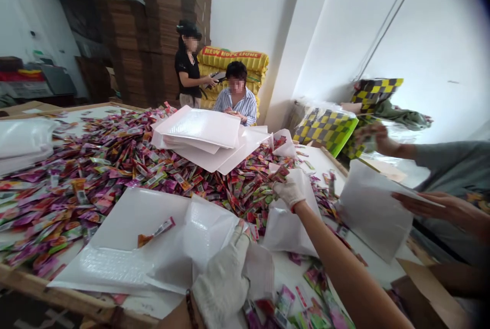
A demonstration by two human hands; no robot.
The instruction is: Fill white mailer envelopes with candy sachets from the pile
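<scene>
My left hand (224, 280), in a white glove, grips the edge of a white bubble mailer (209, 244) near the table's front edge. My right hand (290, 189), also gloved, reaches forward into the pile of small colourful sachets (115, 165) and closes on a few of them. Another white mailer (285, 227) lies under my right forearm. One loose sachet (156, 232) rests on a flat mailer (126, 237) at the front left.
A stack of white mailers (202, 132) sits on the sachet pile. A co-worker's hands (432, 204) at right hold a white mailer (373, 211). Two people stand and sit at the far side. Cardboard stacks (168, 27) and yellow sacks (233, 61) are behind.
</scene>
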